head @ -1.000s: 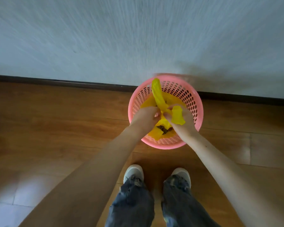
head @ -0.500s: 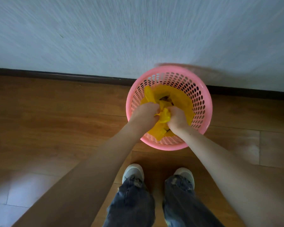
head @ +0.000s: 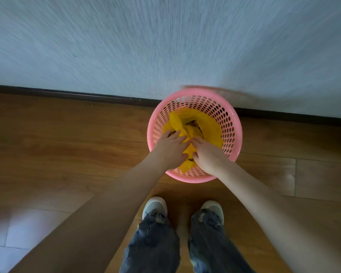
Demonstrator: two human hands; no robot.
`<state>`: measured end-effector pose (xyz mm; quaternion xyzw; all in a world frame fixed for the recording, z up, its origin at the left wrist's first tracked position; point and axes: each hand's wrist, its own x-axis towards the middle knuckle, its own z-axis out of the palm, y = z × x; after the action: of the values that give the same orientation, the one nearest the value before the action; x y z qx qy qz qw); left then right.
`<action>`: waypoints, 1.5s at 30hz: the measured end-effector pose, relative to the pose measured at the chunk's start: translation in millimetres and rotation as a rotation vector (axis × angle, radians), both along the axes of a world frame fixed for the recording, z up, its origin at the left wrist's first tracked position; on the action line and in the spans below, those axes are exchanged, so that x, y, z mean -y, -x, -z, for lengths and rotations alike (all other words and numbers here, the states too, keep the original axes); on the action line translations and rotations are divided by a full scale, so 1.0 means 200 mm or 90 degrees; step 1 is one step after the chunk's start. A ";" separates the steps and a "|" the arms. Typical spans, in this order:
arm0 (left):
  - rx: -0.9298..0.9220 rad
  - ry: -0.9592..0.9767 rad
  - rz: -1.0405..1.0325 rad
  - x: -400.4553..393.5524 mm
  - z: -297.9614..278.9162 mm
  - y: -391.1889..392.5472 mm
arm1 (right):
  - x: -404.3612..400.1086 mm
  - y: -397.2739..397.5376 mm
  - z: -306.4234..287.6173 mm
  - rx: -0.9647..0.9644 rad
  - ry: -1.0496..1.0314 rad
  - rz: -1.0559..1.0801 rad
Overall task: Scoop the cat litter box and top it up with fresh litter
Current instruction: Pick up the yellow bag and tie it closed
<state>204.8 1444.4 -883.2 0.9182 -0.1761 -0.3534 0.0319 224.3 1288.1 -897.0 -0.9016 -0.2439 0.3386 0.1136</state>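
Note:
A pink perforated plastic basket point(head: 237, 123) stands on the wooden floor against the wall. Inside it lies a crumpled yellow plastic bag point(head: 210, 125) with a dark patch showing in its folds. My left hand point(head: 170, 148) lies over the near left part of the basket, its fingers fairly straight and resting on the bag. My right hand point(head: 207, 154) is beside it over the near rim, fingers loosely extended and touching the bag's knotted middle. No litter box or scoop is in view.
A pale wall point(head: 165, 46) with a dark baseboard point(head: 67, 93) runs right behind the basket. My two feet in light shoes point(head: 155, 206) stand just in front of it. Pale tiles point(head: 18, 233) begin at the lower left.
Both hands gripped and pulled the yellow bag's ends a second ago. The bag has sunk into the basket and both hands' fingers have loosened and straightened on it.

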 end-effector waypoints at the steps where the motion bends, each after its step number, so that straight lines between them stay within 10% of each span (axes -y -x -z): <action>1: -0.011 -0.013 0.002 0.01 0.03 -0.01 | -0.01 -0.01 0.05 -0.039 0.029 -0.013; 12: -0.119 -0.077 -0.042 0.08 0.33 -0.10 | -0.12 -0.13 0.47 -0.104 0.143 -0.062; 23: 0.053 0.145 -0.200 0.01 -0.13 0.03 | -0.04 -0.04 -0.17 -0.002 -0.192 0.225; 32: 0.176 0.165 -0.268 -0.05 -1.10 0.14 | 0.01 -0.01 -1.12 0.032 -0.320 0.438; 45: 0.417 0.165 -0.176 0.06 -3.33 0.27 | 0.15 0.12 -3.27 0.303 -0.287 0.237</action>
<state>150.5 1432.0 -217.1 0.9860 -0.0948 -0.0082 0.1371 200.4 1258.4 -242.4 -0.9362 -0.1643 0.0311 0.3091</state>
